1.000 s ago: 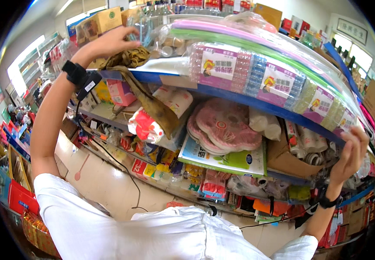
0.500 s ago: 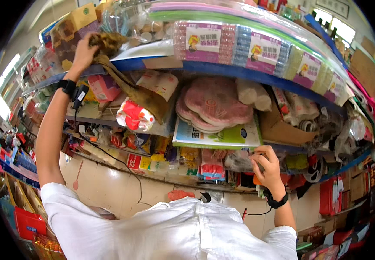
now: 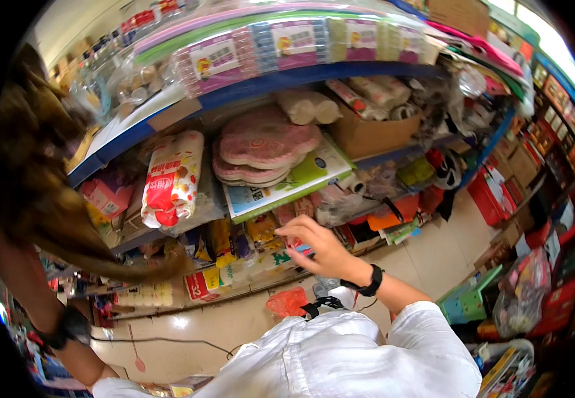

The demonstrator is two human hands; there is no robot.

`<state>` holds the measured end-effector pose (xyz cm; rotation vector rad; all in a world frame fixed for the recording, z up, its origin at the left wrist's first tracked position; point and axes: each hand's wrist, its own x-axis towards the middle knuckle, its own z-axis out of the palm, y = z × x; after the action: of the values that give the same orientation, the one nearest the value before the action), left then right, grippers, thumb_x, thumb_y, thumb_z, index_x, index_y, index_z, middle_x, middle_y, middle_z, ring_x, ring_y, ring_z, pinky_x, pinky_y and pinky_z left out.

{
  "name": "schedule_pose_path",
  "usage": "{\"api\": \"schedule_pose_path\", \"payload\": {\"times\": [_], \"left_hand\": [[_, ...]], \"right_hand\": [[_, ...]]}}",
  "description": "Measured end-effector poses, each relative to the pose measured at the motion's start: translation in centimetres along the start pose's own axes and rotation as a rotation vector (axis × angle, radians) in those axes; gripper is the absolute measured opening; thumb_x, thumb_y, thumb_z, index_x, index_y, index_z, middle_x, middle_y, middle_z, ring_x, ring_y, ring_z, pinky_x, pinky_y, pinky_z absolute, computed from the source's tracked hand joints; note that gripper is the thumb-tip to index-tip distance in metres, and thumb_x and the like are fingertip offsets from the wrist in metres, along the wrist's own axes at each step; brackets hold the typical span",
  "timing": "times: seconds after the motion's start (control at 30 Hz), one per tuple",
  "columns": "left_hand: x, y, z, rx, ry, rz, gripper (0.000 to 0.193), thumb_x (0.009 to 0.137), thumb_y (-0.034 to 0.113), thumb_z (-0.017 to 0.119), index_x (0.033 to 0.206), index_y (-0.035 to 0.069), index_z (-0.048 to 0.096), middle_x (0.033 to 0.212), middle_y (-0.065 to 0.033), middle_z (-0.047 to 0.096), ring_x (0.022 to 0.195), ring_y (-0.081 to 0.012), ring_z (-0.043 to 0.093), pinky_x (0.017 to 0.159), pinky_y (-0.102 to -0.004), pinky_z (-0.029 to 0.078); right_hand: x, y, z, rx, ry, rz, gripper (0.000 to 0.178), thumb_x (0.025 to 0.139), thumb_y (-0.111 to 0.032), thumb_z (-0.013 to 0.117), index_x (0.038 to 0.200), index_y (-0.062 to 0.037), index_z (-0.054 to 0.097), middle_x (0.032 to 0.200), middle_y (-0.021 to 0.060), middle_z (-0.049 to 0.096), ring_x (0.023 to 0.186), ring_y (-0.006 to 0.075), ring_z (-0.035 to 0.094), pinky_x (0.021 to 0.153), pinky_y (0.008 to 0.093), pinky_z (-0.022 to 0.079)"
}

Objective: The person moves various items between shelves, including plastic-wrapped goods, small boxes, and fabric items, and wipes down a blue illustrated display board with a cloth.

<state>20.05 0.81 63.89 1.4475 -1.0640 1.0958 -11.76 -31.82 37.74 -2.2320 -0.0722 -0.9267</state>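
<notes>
At the far left my left hand point(image 3: 2, 245) is raised close to the view and mostly hidden by a brown, fluffy feather duster point(image 3: 42, 172), which it grips. The duster is smeared by motion, and its tapering end hangs in front of the shelf's left part. My right hand point(image 3: 324, 249) hovers before the lower shelf, fingers loosely bent and apart, holding nothing. Above it, pink flower-shaped mats point(image 3: 261, 142) lie stacked on a flat green-and-white package point(image 3: 294, 179). A red-and-white wrapped paper pack point(image 3: 173, 179) rests left of the mats.
Along the blue-edged upper shelf point(image 3: 267, 76) sit packs of coloured scrubbers point(image 3: 294, 43). Rolls fill an open cardboard box point(image 3: 373, 132). A black cable point(image 3: 161, 340) trails from my left wrist. A red plastic bag point(image 3: 287, 302) lies on the tiled floor. Boxes and bagged goods crowd the right side.
My left hand has swung the duster off the upper shelf, outward to the left and nearer. My right hand has moved left, its fingers more spread. The view has turned right.
</notes>
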Motion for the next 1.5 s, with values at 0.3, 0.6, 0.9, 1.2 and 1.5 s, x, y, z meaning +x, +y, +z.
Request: {"api": "schedule_pose_path", "payload": {"times": [0.3, 0.6, 0.9, 1.2, 1.5], "left_hand": [[-17.6, 11.8, 10.4, -0.601, -0.733, -0.042, 0.059, 0.065, -0.007, 0.073, 0.119, 0.005, 0.053, 0.118, -0.0150, 0.048, 0.110, -0.0295, 0.049, 0.100, -0.0370, 0.040], [-29.7, 18.3, 13.9, -0.839, -1.230, -0.426, 0.060, 0.078, 0.007, 0.080, 0.130, 0.007, 0.051, 0.127, -0.0186, 0.043, 0.118, -0.0385, 0.049, 0.101, -0.0418, 0.044], [-33.5, 24.5, 22.8, -0.854, -1.241, -0.391, 0.053, 0.084, 0.017, 0.078, 0.133, 0.005, 0.060, 0.130, -0.0193, 0.060, 0.122, -0.0380, 0.058, 0.103, -0.0434, 0.047], [-36.9, 32.2, 32.2, -0.875, -1.358, -0.494, 0.047, 0.094, 0.029, 0.072, 0.133, 0.006, 0.061, 0.125, -0.0170, 0.066, 0.116, -0.0370, 0.063, 0.101, -0.0433, 0.050], [-32.9, 25.4, 33.1, -0.510, -0.939, -0.900, 0.029, 0.096, 0.014, 0.069, 0.124, 0.005, 0.067, 0.117, -0.0043, 0.072, 0.103, -0.0139, 0.067, 0.086, -0.0272, 0.052]], "right_hand": [[-4.3, -6.8, 3.8, 0.492, 0.172, 0.125, 0.107, 0.085, -0.024, 0.084, 0.162, -0.0101, 0.010, 0.156, 0.0154, 0.035, 0.141, 0.0258, 0.042, 0.109, 0.0387, 0.041], [-11.3, -3.5, 2.8, 0.699, 0.267, 0.547, 0.103, 0.084, -0.013, 0.085, 0.159, -0.0079, 0.014, 0.150, 0.0111, 0.041, 0.137, 0.0191, 0.042, 0.115, 0.0363, 0.036], [-17.4, 3.2, -5.6, 0.751, 0.388, 0.687, 0.094, 0.084, -0.015, 0.083, 0.156, -0.0072, 0.024, 0.147, 0.0123, 0.046, 0.135, 0.0216, 0.047, 0.113, 0.0371, 0.040], [-22.5, 10.1, -16.9, 0.681, 0.367, 0.892, 0.065, 0.091, -0.010, 0.074, 0.146, -0.0015, 0.042, 0.135, 0.0117, 0.058, 0.125, 0.0204, 0.054, 0.108, 0.0345, 0.043], [-24.3, 14.3, -19.5, 0.655, 0.284, 0.921, 0.063, 0.090, -0.012, 0.074, 0.144, 0.0017, 0.045, 0.133, 0.0132, 0.060, 0.122, 0.0217, 0.058, 0.105, 0.0355, 0.045]]}}
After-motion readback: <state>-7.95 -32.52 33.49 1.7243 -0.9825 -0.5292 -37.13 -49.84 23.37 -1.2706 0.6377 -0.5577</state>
